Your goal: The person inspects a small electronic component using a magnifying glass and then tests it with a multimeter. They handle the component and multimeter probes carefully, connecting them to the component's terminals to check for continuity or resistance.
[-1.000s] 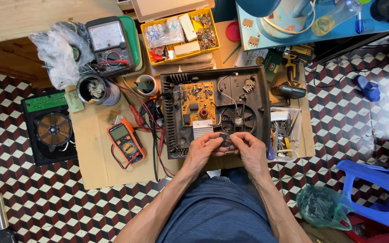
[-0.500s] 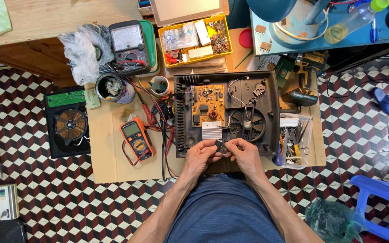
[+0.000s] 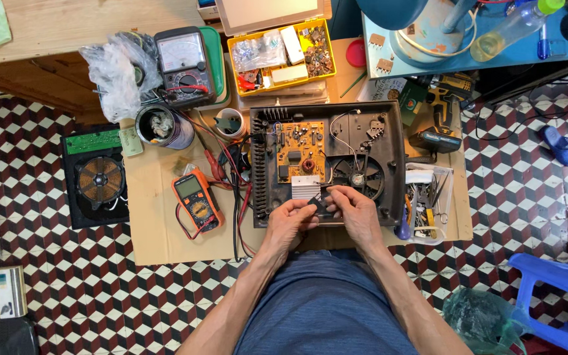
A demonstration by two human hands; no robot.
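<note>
While both hands pinch the small dark part (image 3: 320,205) over the opened appliance (image 3: 327,164), left hand (image 3: 290,220), right hand (image 3: 356,213), I judge it light and fragile (hold its edges).

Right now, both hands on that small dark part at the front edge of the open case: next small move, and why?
Probably lower the small dark part toward the orange circuit board. Left hand and right hand pinch it together just above the near edge of the open black case, beside the finned heatsink. What the part is cannot be told.
</note>
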